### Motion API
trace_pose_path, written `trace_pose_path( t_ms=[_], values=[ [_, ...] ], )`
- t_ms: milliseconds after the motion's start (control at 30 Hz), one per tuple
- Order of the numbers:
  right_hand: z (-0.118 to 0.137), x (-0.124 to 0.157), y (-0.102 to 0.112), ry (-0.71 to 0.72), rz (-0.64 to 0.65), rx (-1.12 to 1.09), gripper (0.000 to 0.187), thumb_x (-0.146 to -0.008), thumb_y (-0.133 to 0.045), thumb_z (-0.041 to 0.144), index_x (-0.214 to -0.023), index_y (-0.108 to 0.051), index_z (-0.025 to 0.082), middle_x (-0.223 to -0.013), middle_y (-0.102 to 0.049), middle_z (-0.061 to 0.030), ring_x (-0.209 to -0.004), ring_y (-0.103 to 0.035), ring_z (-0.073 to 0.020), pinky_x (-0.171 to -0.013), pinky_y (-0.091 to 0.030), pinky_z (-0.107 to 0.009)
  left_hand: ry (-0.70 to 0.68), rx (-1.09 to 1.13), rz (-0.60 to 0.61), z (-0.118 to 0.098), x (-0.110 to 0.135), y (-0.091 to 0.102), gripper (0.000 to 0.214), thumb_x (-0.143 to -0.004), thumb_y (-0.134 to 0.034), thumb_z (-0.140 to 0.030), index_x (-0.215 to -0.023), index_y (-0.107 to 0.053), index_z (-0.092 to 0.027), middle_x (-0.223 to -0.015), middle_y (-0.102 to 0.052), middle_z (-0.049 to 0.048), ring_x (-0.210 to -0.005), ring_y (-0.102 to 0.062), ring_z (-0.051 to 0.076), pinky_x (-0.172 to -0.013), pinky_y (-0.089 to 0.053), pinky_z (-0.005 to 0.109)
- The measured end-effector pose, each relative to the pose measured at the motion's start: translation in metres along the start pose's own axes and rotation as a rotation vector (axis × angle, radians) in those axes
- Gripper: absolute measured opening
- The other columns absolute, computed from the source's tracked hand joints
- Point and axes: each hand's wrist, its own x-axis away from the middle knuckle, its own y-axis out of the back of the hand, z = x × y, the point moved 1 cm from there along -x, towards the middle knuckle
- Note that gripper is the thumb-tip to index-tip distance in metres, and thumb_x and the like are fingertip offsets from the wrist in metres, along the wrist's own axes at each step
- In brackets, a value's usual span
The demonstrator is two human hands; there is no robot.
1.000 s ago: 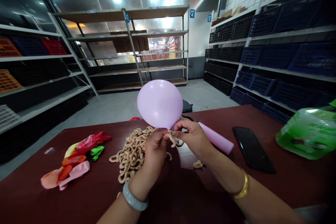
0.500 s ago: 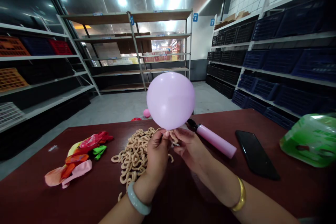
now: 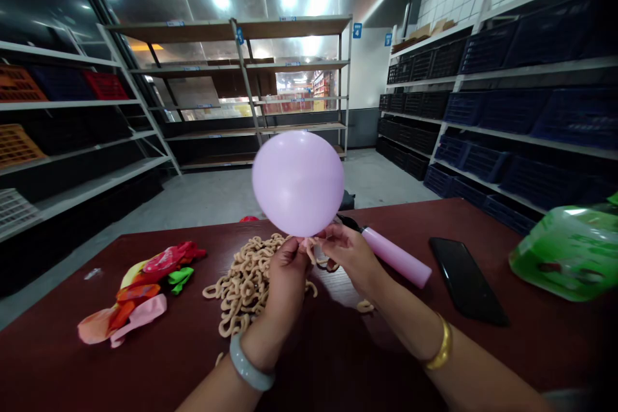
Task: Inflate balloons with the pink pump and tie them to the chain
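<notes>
A blown-up lilac balloon (image 3: 298, 183) stands upright above the table, its neck downward. My left hand (image 3: 288, 277) is closed, thumb and forefinger pinching the balloon's neck. My right hand (image 3: 350, 254) is closed just right of the neck, its fingertips on a tan stretchy-looking loop (image 3: 311, 248) that lies against the neck. How far the loop goes around the neck is hidden by my fingers. Behind my left hand spreads a pile of tan loops (image 3: 248, 273). One loose tan loop (image 3: 365, 306) lies under my right wrist.
Limp coloured balloons (image 3: 140, 290) lie on the dark red table (image 3: 145, 373) at left. To the right are a pink hand pump (image 3: 398, 257), a black phone (image 3: 468, 280) and a green liquid bag (image 3: 570, 254). Shelves with crates (image 3: 502, 109) stand beyond.
The balloon has shifted left and tilted slightly. My right hand has moved a little away from my left and raised, drawing at the tan loop. A loose loop now shows below my right wrist.
</notes>
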Motion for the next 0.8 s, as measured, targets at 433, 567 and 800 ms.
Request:
trace_pose_path(
  t_ms=[433,567,800],
  values=[
    [-0.009,-0.007,0.007,-0.125,-0.048,-0.378,0.028,-0.064,-0.081,0.036,-0.07,-0.061,0.016,-0.064,-0.059,0.0021,-0.053,-0.052,-0.0088,-0.049,-0.038,-0.022,0.204,-0.029,0.11,0.009,-0.007,-0.006,0.04,-0.066,-0.075,-0.05,-0.066,-0.057,-0.015,-0.051,-0.045,-0.0047,-0.039,-0.03,0.004,-0.039,-0.021,0.019],
    [-0.015,-0.009,0.006,-0.128,-0.072,-0.449,0.024,-0.066,-0.078,0.03,-0.07,-0.059,0.017,-0.059,-0.056,0.0032,-0.046,-0.048,-0.0085,-0.045,-0.038,-0.023,0.279,0.057,0.133,0.004,-0.001,-0.013,0.039,-0.062,-0.08,-0.046,-0.067,-0.059,-0.013,-0.053,-0.047,-0.0043,-0.04,-0.03,0.003,-0.038,-0.019,0.017],
    [-0.022,-0.018,0.01,-0.093,-0.105,-0.513,0.022,-0.065,-0.076,0.027,-0.07,-0.056,0.018,-0.059,-0.055,0.0032,-0.043,-0.047,-0.01,-0.04,-0.037,-0.025,0.321,0.146,0.151,0.0,0.004,-0.019,0.033,-0.062,-0.082,-0.039,-0.07,-0.065,-0.012,-0.057,-0.052,-0.0013,-0.044,-0.035,0.004,-0.04,-0.02,0.016]
  ],
)
